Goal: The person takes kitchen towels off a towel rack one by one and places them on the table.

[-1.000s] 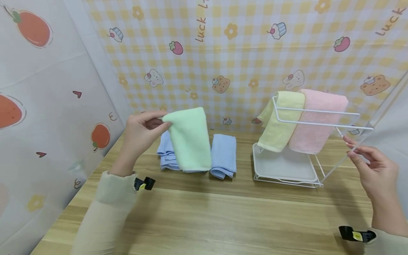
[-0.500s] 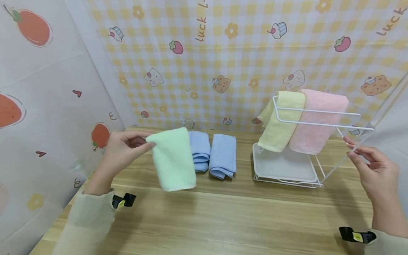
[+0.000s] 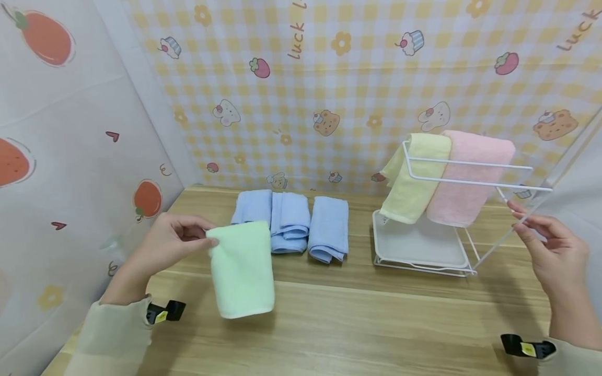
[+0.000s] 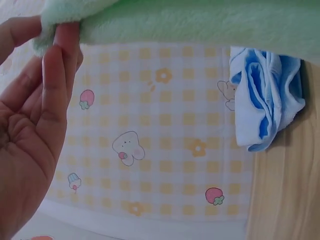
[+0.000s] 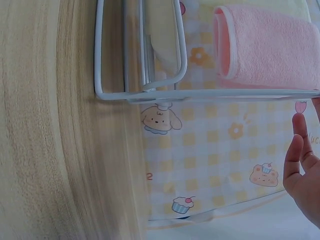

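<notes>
My left hand (image 3: 174, 245) pinches a light green towel (image 3: 243, 271) by its upper left corner. The towel hangs down over the table in front of the folded blue towels. In the left wrist view its fuzzy edge (image 4: 200, 25) spans the top, with fingers on both sides of the corner. At the right, my right hand (image 3: 557, 248) holds the slanted side wire of a white towel rack (image 3: 479, 184) between thumb and fingers. A yellow towel (image 3: 416, 183) and a pink towel (image 3: 472, 180) drape side by side over the rack's top bars.
Three folded blue towels, the left one (image 3: 253, 204), the middle one (image 3: 289, 214) and the right one (image 3: 329, 224), lie in a row at the back. A whitish tray (image 3: 423, 245) sits in the rack's base. Patterned cloth (image 3: 282, 83) hangs behind the wooden table (image 3: 357, 324).
My left hand has moved the green towel left, down and toward me, uncovering the blue towels behind it. The right hand and the rack have stayed in place.
</notes>
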A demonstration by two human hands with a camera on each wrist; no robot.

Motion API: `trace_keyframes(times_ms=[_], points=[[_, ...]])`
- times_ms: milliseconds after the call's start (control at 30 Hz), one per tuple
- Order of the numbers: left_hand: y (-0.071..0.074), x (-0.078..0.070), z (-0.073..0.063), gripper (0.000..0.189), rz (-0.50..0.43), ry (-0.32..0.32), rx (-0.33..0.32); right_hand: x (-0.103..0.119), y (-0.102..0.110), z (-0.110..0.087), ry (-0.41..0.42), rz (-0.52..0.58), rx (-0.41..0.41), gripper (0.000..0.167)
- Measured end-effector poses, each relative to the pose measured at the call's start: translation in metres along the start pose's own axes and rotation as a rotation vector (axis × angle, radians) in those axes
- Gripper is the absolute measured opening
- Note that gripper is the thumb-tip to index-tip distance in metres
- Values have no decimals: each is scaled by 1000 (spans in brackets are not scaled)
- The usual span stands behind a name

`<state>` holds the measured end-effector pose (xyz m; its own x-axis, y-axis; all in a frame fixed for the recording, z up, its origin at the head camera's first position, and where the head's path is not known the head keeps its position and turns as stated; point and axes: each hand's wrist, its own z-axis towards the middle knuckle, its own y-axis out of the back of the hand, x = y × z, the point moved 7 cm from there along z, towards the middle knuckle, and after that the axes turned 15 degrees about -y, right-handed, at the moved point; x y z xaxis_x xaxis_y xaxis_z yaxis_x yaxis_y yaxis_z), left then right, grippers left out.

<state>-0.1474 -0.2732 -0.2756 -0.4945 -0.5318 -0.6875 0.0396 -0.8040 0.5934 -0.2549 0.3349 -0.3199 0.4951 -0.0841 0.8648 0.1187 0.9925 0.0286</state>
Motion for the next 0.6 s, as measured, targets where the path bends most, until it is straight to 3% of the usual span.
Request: trace_keyframes(times_ms=[100, 233, 367, 600], points=[[-5, 1, -4, 12, -23, -7, 70, 1, -1, 0, 9, -14, -11, 10], [-11, 0, -6, 13, -70, -70, 141, 4, -3, 0, 21, -93, -21, 10], [-13, -1, -9, 16, -128, -106, 156, 4, -4, 0, 25, -127, -21, 9], [-11, 1, -14, 18, -176, -108, 155, 3, -2, 0, 12, -37, -19, 11]])
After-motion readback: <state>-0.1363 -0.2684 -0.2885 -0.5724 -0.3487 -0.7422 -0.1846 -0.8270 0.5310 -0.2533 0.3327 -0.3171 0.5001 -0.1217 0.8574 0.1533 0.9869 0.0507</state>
